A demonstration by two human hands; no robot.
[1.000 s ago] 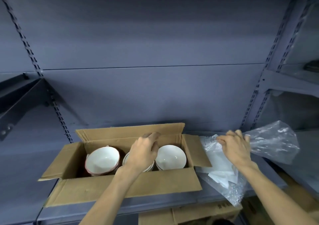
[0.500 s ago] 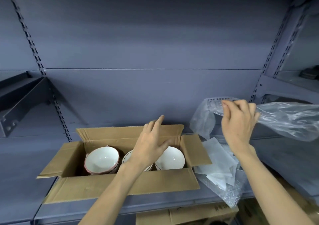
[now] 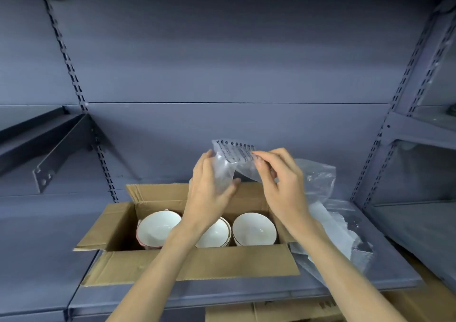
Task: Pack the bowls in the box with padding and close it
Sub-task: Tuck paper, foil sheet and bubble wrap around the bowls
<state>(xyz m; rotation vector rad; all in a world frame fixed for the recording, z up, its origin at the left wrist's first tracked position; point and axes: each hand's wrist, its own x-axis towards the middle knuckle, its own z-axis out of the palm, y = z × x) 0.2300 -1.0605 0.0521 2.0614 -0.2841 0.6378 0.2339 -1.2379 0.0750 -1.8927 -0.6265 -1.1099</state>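
Open brown cardboard box (image 3: pixel 190 263) sat on the grey metal shelf (image 3: pixel 246 294), all four flaps folded out, top access clear. Three white ceramic bowls (image 3: pixel 254 229) filled the box floor side by side, little room between them. Both hands held a clear plastic air-cushion sheet (image 3: pixel 230 163) above the box, partly blocking the way down. Crumpled clear plastic padding (image 3: pixel 340 235) crowded the shelf right of the box. Shelf left of the box was bare.

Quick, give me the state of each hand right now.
Left hand: closed on the clear plastic padding sheet, above the open box.
Right hand: pinching the same sheet's top edge with its fingertips.
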